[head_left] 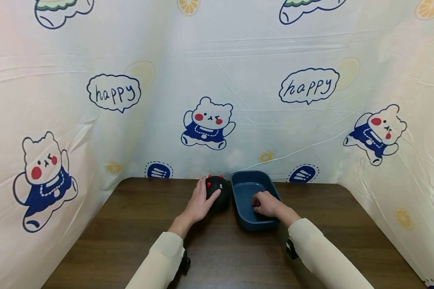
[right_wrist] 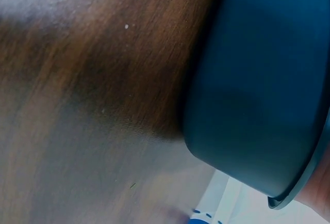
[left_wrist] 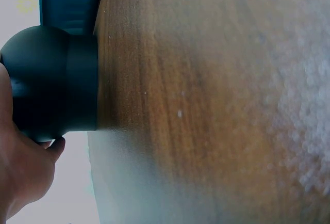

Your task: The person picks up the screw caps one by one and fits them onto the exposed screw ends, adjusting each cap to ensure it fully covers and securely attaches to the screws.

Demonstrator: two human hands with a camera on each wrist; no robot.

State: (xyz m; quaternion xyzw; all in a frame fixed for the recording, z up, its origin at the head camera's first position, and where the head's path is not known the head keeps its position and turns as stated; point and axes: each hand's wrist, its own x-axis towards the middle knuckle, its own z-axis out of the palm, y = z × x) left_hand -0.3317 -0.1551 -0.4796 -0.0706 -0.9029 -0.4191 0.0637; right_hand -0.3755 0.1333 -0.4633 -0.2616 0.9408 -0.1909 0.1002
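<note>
A black dome-shaped object (head_left: 221,200) stands upright on the table, with several small red knobs and one pale knob on its top. My left hand (head_left: 199,204) holds it from the left side, the thumb on the near face and the fingers behind. The left wrist view shows the dome's smooth side and straight lower band (left_wrist: 82,82), with the hand (left_wrist: 26,167) against it. My right hand (head_left: 269,204) reaches over the right rim into a blue rectangular bin (head_left: 244,175), its fingers curled. Whether something small is between those fingertips is hidden.
The bin stands right beside the dome, its outer wall (right_wrist: 258,90) filling much of the right wrist view. Both rest near the back of a brown wooden table (head_left: 130,233). A printed cloth (head_left: 253,132) hangs behind and along both sides.
</note>
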